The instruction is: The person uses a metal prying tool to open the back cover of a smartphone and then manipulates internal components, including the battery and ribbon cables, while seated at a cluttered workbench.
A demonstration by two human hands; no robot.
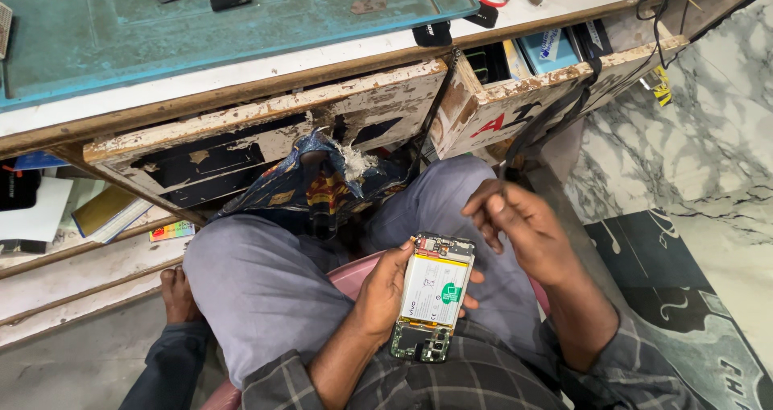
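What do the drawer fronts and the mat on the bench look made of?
Drawer fronts: seemingly wood under white paint, since the coat is chipped down to brown grain. Mat: probably rubber or silicone, matte teal with a raised rim, lightly soiled.

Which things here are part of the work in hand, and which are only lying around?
In hand:
- opened phone with white battery and green circuit boards, held in the left hand
- right hand, fingers pinched just above it

Lying about:
- teal rubber work mat
- open chipped wooden drawer holding boxes
- patterned blue cloth
- books on low shelf
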